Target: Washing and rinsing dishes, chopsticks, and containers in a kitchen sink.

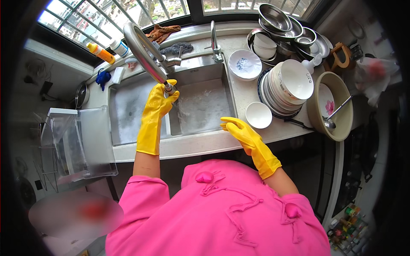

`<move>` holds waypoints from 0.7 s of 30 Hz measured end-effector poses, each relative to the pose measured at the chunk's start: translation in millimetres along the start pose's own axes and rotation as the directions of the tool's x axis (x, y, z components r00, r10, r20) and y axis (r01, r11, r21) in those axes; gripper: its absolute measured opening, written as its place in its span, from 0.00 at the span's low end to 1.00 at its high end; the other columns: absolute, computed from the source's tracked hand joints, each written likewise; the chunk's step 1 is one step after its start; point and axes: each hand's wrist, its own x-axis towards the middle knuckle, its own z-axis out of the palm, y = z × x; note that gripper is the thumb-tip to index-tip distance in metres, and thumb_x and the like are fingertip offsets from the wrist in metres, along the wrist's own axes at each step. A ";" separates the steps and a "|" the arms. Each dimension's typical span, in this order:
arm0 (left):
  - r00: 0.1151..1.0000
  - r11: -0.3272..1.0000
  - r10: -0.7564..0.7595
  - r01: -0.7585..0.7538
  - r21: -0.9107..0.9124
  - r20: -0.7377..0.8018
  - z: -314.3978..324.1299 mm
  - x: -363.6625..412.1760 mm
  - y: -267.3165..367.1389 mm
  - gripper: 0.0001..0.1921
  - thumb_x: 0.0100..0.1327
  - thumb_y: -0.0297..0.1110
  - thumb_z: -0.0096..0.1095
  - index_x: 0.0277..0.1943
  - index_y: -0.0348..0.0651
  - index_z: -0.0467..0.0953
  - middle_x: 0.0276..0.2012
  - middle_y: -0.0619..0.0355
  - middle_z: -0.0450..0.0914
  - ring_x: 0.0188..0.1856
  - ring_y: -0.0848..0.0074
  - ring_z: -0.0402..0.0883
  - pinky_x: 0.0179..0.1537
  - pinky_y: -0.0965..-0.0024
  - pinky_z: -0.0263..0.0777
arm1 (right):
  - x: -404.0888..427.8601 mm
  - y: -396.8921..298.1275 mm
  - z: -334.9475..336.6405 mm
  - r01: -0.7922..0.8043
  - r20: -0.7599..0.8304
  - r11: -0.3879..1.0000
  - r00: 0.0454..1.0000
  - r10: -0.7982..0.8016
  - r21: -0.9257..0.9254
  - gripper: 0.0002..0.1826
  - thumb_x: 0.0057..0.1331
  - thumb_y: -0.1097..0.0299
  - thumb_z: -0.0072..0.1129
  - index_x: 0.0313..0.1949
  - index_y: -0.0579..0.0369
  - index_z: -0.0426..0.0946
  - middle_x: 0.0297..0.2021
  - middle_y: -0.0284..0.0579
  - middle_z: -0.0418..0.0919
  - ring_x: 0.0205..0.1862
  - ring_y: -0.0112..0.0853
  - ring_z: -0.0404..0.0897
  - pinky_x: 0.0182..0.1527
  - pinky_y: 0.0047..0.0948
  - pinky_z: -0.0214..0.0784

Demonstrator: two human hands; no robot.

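My left hand (157,102), in a yellow rubber glove, grips the spout end of a tall metal gooseneck faucet (144,59). Below it is a double-bowl stainless steel sink (228,86). Its left bowl holds white suds (129,110); cloudy, foamy water (201,105) lies in the right bowl. My right hand (241,132), gloved alike, is by the sink's front right corner with its fingers stretched out and nothing in them. A small white bowl (258,115) stands just right of that hand.
Right of the sink are a patterned bowl (245,64), a tall stack of plates and bowls (278,91), steel basins (275,17) and a beige tub (347,118) holding a ladle (330,124). A second, smaller faucet (215,41) rises behind. Bottles (102,53) line the windowsill. A clear plastic bin (96,140) stands left.
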 end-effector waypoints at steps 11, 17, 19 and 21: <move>0.990 0.992 0.057 -0.041 -0.122 0.129 10.5 -1.6 -22.2 0.25 0.59 0.24 0.71 0.60 0.42 0.76 0.35 0.66 0.77 0.43 0.80 0.77 0.51 0.75 0.68 | 1.6 2.8 19.2 0.028 -0.052 1.000 0.998 -0.027 0.010 0.24 0.72 0.63 0.48 0.64 0.59 0.70 0.57 0.55 0.76 0.62 0.39 0.74 0.66 0.32 0.60; 0.976 0.959 0.190 -0.207 -0.194 -0.106 6.2 24.8 -42.7 0.23 0.60 0.24 0.70 0.59 0.43 0.77 0.39 0.62 0.80 0.41 0.78 0.78 0.49 0.74 0.71 | 7.2 3.9 27.4 0.039 -0.057 0.999 0.998 -0.039 -0.004 0.24 0.72 0.62 0.48 0.64 0.57 0.70 0.57 0.54 0.76 0.62 0.39 0.74 0.66 0.31 0.60; 0.997 0.982 0.074 -0.072 -0.176 0.006 6.2 12.4 -15.7 0.24 0.60 0.24 0.70 0.60 0.43 0.77 0.38 0.63 0.80 0.41 0.79 0.77 0.50 0.76 0.70 | 7.3 3.4 29.7 0.010 -0.089 1.000 0.996 -0.010 0.004 0.25 0.72 0.61 0.48 0.65 0.57 0.69 0.57 0.54 0.76 0.62 0.39 0.74 0.66 0.31 0.60; 0.970 0.954 0.111 -0.043 -0.298 0.215 24.1 4.8 -22.9 0.25 0.61 0.24 0.70 0.62 0.42 0.74 0.39 0.65 0.78 0.41 0.81 0.76 0.52 0.76 0.69 | 11.8 8.3 31.3 0.034 -0.086 0.999 0.996 -0.033 0.019 0.27 0.72 0.58 0.51 0.66 0.56 0.67 0.57 0.54 0.76 0.61 0.39 0.74 0.67 0.33 0.59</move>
